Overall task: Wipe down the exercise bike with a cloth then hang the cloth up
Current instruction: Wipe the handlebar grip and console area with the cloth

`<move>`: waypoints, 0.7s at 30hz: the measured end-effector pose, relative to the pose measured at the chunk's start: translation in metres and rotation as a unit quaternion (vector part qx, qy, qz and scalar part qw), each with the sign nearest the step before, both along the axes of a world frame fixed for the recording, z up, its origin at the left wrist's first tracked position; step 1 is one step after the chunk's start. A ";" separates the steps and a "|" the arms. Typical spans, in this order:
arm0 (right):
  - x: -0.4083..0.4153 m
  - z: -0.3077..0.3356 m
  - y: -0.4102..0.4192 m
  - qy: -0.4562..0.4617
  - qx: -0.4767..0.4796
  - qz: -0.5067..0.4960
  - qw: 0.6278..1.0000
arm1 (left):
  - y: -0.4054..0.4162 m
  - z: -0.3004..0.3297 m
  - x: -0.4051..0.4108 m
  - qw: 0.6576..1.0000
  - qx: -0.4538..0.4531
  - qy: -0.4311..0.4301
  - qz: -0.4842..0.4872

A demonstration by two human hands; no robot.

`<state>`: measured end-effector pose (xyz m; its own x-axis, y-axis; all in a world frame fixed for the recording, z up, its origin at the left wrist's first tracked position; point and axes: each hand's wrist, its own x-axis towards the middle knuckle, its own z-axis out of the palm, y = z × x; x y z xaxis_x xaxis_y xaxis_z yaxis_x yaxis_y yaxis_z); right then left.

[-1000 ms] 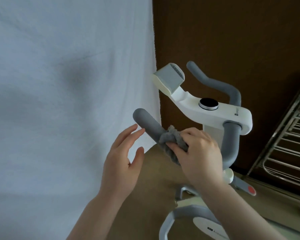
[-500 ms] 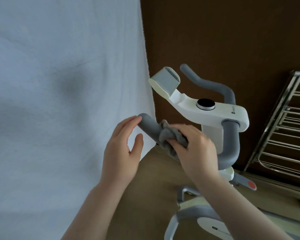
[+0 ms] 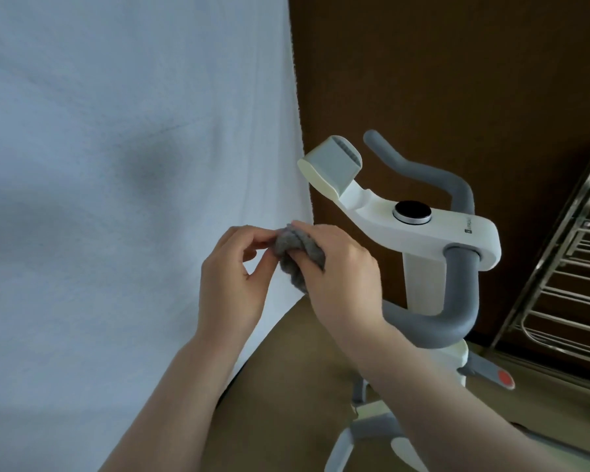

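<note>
The white exercise bike (image 3: 433,229) with grey padded handlebars (image 3: 460,301) stands right of centre. Its black round knob (image 3: 412,210) sits on top of the white console. A grey fuzzy cloth (image 3: 295,255) is bunched over the tip of the near left handlebar, and this tip is hidden. My right hand (image 3: 341,277) grips the cloth around the bar end. My left hand (image 3: 234,281) is at the cloth's left edge, fingers curled, fingertips pinching the cloth.
A white sheet (image 3: 116,199) hangs on the left, close to the handlebar. A brown wall (image 3: 457,80) is behind the bike. A metal drying rack (image 3: 573,267) stands at the right edge. Tan floor (image 3: 286,386) lies below.
My right hand slid the cloth outward along the left handlebar to its tip. My left hand went from open beside the bar to pinching the cloth.
</note>
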<state>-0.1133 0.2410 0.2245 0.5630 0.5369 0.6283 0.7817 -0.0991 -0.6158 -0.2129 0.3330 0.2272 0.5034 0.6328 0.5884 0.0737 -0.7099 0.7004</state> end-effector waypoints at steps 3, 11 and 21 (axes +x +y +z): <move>0.008 0.000 0.002 0.020 -0.028 0.035 0.999 | -0.001 0.004 -0.001 0.998 -0.061 -0.013 -0.003; -0.002 0.005 0.017 -0.051 -0.018 0.010 0.999 | -0.001 -0.002 -0.003 0.998 -0.063 0.004 0.010; -0.006 0.005 -0.002 -0.038 -0.035 -0.031 0.998 | -0.016 -0.014 -0.013 0.999 -0.008 0.012 -0.042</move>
<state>-0.1189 0.2395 0.2293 0.5486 0.5471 0.6322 0.8169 -0.1899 -0.5446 -0.2261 0.3170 0.2131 0.5685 0.5969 0.5662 0.0320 -0.7037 0.7098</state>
